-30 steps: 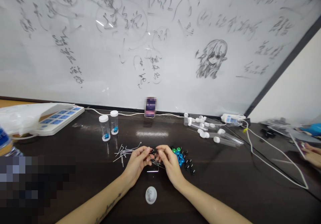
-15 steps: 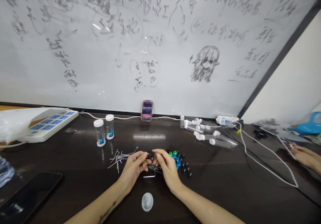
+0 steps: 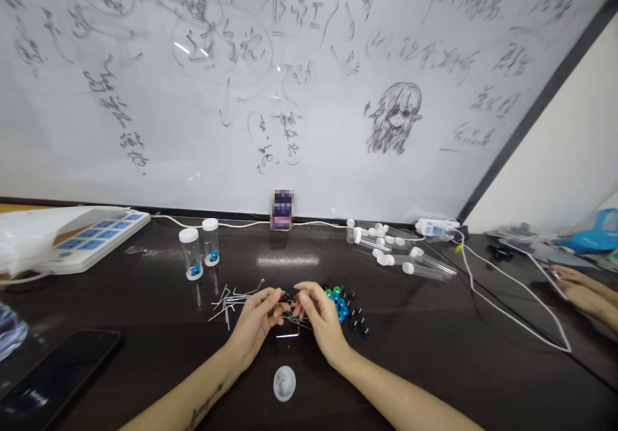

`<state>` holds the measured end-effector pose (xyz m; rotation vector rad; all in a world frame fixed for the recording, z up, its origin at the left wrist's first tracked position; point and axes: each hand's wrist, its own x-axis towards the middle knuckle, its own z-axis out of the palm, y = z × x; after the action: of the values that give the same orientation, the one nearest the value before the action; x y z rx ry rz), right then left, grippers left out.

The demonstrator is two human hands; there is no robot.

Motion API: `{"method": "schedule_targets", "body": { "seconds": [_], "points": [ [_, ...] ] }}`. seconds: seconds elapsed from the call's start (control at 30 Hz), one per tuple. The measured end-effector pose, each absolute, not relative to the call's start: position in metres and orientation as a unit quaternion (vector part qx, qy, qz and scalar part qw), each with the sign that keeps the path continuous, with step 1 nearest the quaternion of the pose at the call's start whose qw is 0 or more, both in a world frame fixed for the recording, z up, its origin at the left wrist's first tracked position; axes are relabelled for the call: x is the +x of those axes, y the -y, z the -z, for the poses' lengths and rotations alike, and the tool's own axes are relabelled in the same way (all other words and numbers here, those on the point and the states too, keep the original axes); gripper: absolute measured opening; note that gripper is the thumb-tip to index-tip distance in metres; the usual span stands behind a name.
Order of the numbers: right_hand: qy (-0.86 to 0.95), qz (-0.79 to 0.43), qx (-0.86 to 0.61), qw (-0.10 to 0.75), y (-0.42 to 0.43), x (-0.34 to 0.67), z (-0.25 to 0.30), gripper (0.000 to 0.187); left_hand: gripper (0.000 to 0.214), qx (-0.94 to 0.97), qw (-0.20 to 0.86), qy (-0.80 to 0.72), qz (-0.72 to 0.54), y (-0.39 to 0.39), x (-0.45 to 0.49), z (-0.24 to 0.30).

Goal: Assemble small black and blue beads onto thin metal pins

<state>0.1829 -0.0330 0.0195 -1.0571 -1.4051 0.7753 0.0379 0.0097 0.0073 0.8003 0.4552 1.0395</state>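
My left hand [image 3: 255, 321] and my right hand [image 3: 321, 318] meet over the dark table [image 3: 434, 354], fingertips pinched together on a small dark piece with thin metal pins [image 3: 292, 309] that I cannot make out clearly. A loose pile of silver metal pins [image 3: 232, 297] lies just left of my left hand. Small blue, green and black beads [image 3: 345, 305] lie just right of my right hand. A white round cap [image 3: 284, 383] lies between my forearms.
Two white-capped vials [image 3: 199, 251] with blue beads stand at the back left. Several empty capped tubes [image 3: 400, 257] lie at the back right beside a white cable [image 3: 506, 309]. A black phone [image 3: 53, 373] lies near left. Another person's hand [image 3: 584, 293] rests at the far right.
The view shifted slightly; the phone at lower left came into view. My hands stay pinched together at the same spot.
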Motion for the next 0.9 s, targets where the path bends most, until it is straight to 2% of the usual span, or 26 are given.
{"method": "schedule_targets", "body": {
  "seconds": [0.4, 0.67, 0.9],
  "points": [
    [0.597, -0.357, -0.456, 0.555, 0.0307, 0.1844, -0.0147, 0.015, 0.014, 0.388, 0.772, -0.205, -0.460, -0.0092, 0.0357, -0.0076],
    [0.605, -0.357, -0.468, 0.537, 0.0318, 0.1843, -0.0180, 0.026, 0.016, 0.403, 0.772, -0.203, -0.447, -0.0080, 0.0355, -0.0090],
    [0.648, -0.306, -0.455, 0.529, 0.0348, 0.1846, -0.0181, 0.006, 0.015, 0.392, 0.783, -0.192, -0.443, -0.0098, 0.0349, -0.0073]
  ]
}}
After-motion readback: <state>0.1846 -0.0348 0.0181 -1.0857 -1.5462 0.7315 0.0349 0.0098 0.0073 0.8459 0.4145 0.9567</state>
